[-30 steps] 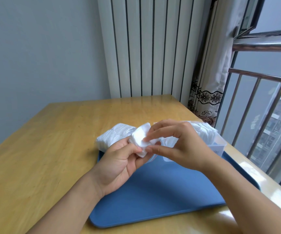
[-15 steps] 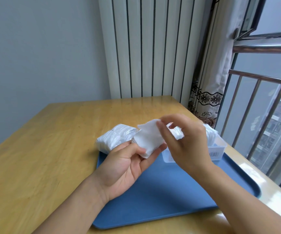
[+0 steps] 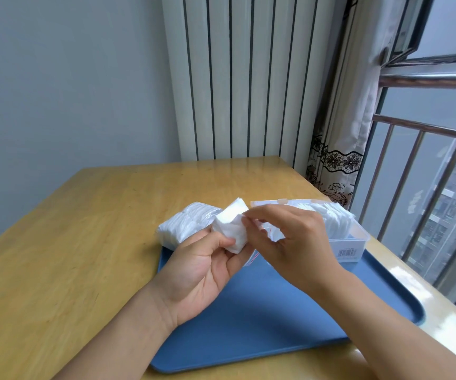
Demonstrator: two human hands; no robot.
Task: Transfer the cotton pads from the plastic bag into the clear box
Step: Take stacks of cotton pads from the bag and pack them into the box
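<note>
I see my left hand [image 3: 202, 270] palm-up over the far left part of the blue tray [image 3: 276, 325], its thumb and fingers curled round a small stack of white cotton pads [image 3: 231, 229], which it holds up above the tray. My right hand [image 3: 292, 242] comes in from the right with its fingers bent, and its thumb and forefinger pinch the upper right edge of that same stack. So both of my hands grip the pads, the left from below and the right from the side.

Behind my left hand lies the plastic bag [image 3: 185, 227], crumpled, with more white pads inside it; it sits across the far left edge of the tray and partly on the wooden counter [image 3: 84, 242]. Behind my right hand stands the clear box [image 3: 353, 242] on the far right of the tray, a barcode sticker on its near wall and its lid [image 3: 281, 202] swung open at the back. White pads stand in a row inside the box, filling its right part; my right hand hides the left part of it.

Beyond the counter I see a white ribbed radiator [image 3: 248, 78], a patterned curtain [image 3: 342, 133] and a window with metal bars [image 3: 427, 160].
</note>
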